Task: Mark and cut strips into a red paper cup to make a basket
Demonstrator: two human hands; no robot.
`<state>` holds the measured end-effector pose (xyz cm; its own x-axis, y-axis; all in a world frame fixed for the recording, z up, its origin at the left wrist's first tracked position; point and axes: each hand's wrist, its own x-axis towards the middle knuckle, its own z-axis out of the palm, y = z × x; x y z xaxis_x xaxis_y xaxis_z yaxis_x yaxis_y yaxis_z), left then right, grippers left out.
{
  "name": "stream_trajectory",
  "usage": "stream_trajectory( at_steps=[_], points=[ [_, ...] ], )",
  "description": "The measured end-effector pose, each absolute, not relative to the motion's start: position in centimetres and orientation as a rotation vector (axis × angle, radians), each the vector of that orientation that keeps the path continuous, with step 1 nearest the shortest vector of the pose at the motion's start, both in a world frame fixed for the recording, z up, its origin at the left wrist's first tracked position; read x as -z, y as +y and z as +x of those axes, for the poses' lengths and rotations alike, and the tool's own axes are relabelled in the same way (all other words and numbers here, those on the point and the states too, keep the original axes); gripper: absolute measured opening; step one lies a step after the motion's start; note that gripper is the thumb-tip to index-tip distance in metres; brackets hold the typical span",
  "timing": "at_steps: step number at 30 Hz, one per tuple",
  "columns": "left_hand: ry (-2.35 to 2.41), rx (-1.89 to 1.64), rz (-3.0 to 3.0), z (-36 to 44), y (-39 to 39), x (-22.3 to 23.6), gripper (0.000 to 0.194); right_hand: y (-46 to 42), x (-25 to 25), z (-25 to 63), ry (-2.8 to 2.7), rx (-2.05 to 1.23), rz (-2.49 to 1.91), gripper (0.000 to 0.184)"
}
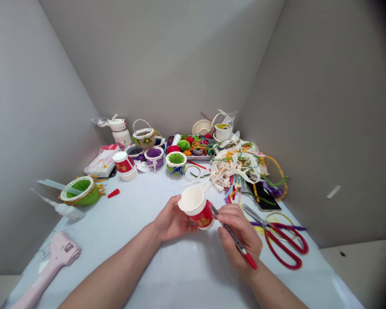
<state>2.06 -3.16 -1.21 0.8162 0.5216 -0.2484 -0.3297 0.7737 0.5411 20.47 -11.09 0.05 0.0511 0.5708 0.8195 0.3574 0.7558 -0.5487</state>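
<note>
My left hand (173, 221) is wrapped round a red and white paper cup (202, 218), tilted so that its white inside faces me. In my right hand (241, 234) is a pen (233, 235) with a red end, its tip at the cup's right side just below the white rim. Whether the tip touches the cup, I cannot tell. Left of the cup on the table lies a small red pen cap (113, 193). Red-handled scissors (281, 240) lie open to the right of my right hand.
At the left are a pink glue gun (56, 262), a white bottle with a nozzle (67, 211) and a green basket (91, 198). Stacked cups (125, 167), small yarn baskets (176, 163) and a tray of yarn balls (193, 158) stand behind. Ribbon scraps (231, 167) and a phone (265, 199) lie right.
</note>
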Motion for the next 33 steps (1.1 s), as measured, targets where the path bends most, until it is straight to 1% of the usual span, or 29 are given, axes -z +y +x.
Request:
stream_trajectory(
  at_steps=[7, 11, 13, 19, 28, 33],
  points=[
    [0.39, -0.462, 0.459, 1.9, -3.1, 1.8, 0.061, -11.1, -1.1, 20.2, -1.644, -0.191, -0.725, 0.044],
    [0.341, -0.458, 0.464, 1.9, -3.1, 1.7, 0.058, -11.3, -0.9, 20.4, -1.625, -0.225, -0.704, 0.046],
    [0.286, -0.448, 0.471, 1.8, -3.1, 1.6, 0.057, -11.4, -0.9, 20.4, -1.598, -0.248, -0.696, 0.045],
    [0.205, -0.413, 0.485, 1.7, -3.2, 1.4, 0.058, -11.5, -1.6, 20.4, -1.498, -0.306, -0.735, 0.033],
    [0.209, -0.401, 0.492, 1.5, -3.3, 1.6, 0.06, -11.4, -2.7, 20.1, -1.581, -0.313, -0.674, 0.034],
    [0.177, -0.394, 0.513, 1.5, -3.3, 1.4, 0.061, -11.7, -2.4, 20.2, -1.535, -0.406, -0.656, 0.03]
  ],
)
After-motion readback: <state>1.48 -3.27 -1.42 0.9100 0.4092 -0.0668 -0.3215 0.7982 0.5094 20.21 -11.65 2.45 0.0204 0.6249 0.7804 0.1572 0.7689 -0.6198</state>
